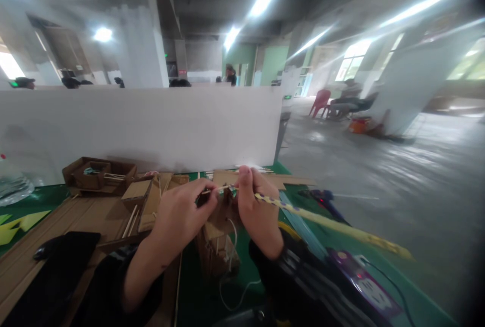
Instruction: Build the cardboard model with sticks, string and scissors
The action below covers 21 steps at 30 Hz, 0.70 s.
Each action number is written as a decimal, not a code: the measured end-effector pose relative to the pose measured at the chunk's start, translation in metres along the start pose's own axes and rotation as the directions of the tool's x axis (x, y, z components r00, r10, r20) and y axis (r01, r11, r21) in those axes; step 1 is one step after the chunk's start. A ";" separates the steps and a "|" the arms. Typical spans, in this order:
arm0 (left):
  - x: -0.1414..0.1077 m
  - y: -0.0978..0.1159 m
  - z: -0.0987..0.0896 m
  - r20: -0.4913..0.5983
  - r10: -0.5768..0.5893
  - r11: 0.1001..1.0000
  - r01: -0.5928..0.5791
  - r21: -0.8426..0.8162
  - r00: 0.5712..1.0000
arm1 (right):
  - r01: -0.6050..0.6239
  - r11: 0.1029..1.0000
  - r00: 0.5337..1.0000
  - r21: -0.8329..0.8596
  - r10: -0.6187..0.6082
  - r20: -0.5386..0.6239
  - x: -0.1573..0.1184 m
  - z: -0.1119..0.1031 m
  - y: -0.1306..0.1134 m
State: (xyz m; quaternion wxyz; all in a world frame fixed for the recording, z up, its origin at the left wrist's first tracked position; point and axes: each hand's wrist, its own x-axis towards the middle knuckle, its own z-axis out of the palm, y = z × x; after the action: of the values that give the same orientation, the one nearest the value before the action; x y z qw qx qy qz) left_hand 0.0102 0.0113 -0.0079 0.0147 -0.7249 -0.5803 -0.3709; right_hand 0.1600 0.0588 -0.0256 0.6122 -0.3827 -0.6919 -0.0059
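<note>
My left hand (pixel 185 211) is closed in a pinch on a thin wooden stick (pixel 223 188), held level above the table. Close beside it, my right hand (pixel 259 205) has its thumb up and fingers curled round a long yellow patterned strip (pixel 322 221), which runs out to the lower right. The stick's far end reaches toward my right fingers, where the contact is blurred. Beneath both hands stands a brown cardboard piece (pixel 217 253) with a white string (pixel 234 238) hanging from it.
Cardboard boxes (pixel 100 175) and sheets lie at the left, with a black phone-like slab (pixel 56 276). A glue gun (pixel 326 203) and a purple device (pixel 364 281) sit at the right. A white partition (pixel 170 125) stands behind the green table. People are farther back.
</note>
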 end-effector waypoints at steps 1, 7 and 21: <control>0.000 0.000 0.000 0.000 0.002 1.000 -0.002 0.001 1.000 | 0.002 1.000 1.000 -0.002 -0.002 0.003 0.000 0.000 0.000; 0.000 0.001 0.000 -0.022 0.027 1.000 -0.027 -0.002 0.999 | -0.004 1.000 1.000 -0.014 0.004 0.010 0.000 0.001 0.001; -0.001 0.002 -0.001 -0.018 0.021 1.000 -0.021 -0.004 1.000 | -0.031 0.999 0.999 0.013 0.030 0.020 0.000 0.000 -0.001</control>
State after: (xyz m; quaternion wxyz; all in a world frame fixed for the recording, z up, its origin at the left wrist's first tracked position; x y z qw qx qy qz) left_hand 0.0120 0.0092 -0.0072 0.0222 -0.7275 -0.5718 -0.3785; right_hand 0.1593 0.0588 -0.0252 0.6077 -0.3893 -0.6921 0.0117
